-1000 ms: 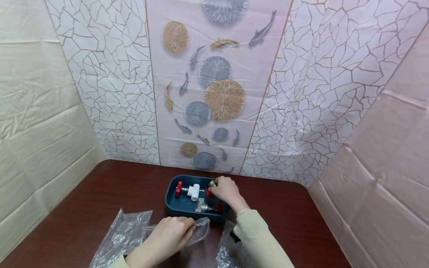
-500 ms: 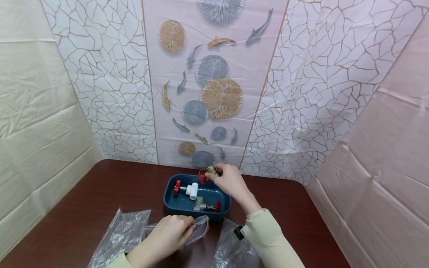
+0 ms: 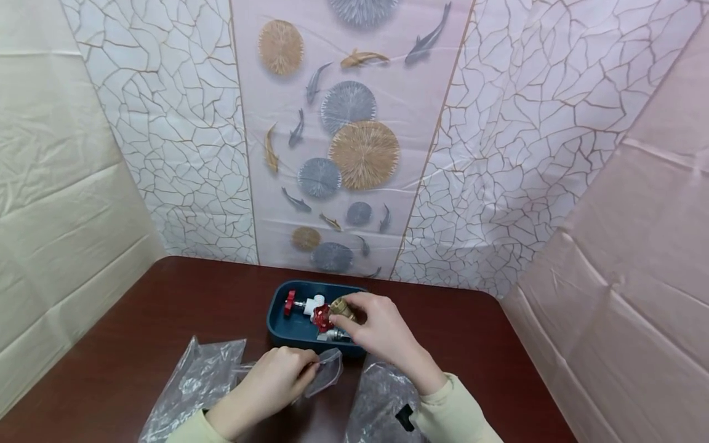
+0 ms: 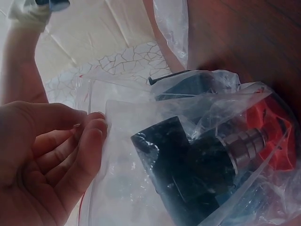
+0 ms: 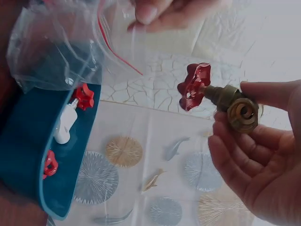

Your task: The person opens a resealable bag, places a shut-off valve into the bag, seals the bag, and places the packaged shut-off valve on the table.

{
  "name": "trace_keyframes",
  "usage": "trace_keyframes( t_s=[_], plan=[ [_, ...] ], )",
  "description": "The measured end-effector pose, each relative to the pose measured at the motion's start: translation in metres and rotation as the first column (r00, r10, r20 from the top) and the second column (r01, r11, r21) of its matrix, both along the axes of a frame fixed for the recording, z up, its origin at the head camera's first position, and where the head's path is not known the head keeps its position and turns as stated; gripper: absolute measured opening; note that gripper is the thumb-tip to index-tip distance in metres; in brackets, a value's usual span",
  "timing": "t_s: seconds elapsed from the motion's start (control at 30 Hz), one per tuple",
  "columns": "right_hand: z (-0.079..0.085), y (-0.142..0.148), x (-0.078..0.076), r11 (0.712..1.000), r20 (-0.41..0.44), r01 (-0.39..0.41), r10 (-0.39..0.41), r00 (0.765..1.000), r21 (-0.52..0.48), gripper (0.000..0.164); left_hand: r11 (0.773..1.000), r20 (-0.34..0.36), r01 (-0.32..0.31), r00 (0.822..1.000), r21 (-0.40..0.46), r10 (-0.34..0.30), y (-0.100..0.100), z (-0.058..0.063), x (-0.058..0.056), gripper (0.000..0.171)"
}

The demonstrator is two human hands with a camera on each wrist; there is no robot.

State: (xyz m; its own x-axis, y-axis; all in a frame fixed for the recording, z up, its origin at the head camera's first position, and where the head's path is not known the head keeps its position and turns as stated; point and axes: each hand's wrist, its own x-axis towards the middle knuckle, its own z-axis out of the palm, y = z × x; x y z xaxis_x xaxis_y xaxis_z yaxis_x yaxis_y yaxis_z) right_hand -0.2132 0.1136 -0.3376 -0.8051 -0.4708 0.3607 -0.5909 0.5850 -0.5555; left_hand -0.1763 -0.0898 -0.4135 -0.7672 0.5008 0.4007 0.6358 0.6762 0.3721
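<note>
On my head view I see the right hand (image 3: 382, 323) gripping a brass valve (image 3: 343, 309) over the right side of the blue tray (image 3: 285, 336), on my left wrist view the left hand (image 4: 54, 157) pinching a zip bag (image 4: 120, 181), on my right wrist view the valve's red handwheel (image 5: 196, 87).

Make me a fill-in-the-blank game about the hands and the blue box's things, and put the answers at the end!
1. The right hand holds a brass valve with a round handle coloured ____.
2. The left hand pinches a bag made of clear ____.
3. In the tray lies a valve whose tee-shaped body is coloured ____.

Missing words: red; plastic; white.
</note>
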Motion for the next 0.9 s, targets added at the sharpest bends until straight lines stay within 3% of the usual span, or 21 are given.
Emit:
trace_keyframes(
  t_s=[0.13, 0.37, 0.67, 0.9],
  plan=[
    [-0.003, 0.004, 0.014, 1.000, -0.044, -0.030, 0.030, 0.999, -0.008, 0.023, 1.000, 0.033, 0.002, 0.999, 0.012, -0.003, 0.000, 0.000, -0.002, 0.008],
    [-0.011, 0.008, 0.029, 0.997, -0.061, -0.071, 0.068, 0.996, -0.037, 0.022, 0.999, 0.021, -0.022, 1.000, 0.024, 0.022, -0.001, -0.002, -0.005, 0.008],
    [-0.024, 0.007, 0.031, 0.994, -0.046, -0.101, 0.098, 0.994, -0.050, 0.021, 0.997, 0.041, -0.070, 0.997, 0.032, 0.068, -0.007, 0.002, -0.009, 0.012],
    [-0.038, 0.005, 0.030, 0.996, -0.020, -0.082, 0.081, 0.996, -0.029, 0.023, 0.995, 0.009, -0.068, 0.998, 0.068, 0.068, -0.007, -0.003, -0.009, 0.013]
  ],
)
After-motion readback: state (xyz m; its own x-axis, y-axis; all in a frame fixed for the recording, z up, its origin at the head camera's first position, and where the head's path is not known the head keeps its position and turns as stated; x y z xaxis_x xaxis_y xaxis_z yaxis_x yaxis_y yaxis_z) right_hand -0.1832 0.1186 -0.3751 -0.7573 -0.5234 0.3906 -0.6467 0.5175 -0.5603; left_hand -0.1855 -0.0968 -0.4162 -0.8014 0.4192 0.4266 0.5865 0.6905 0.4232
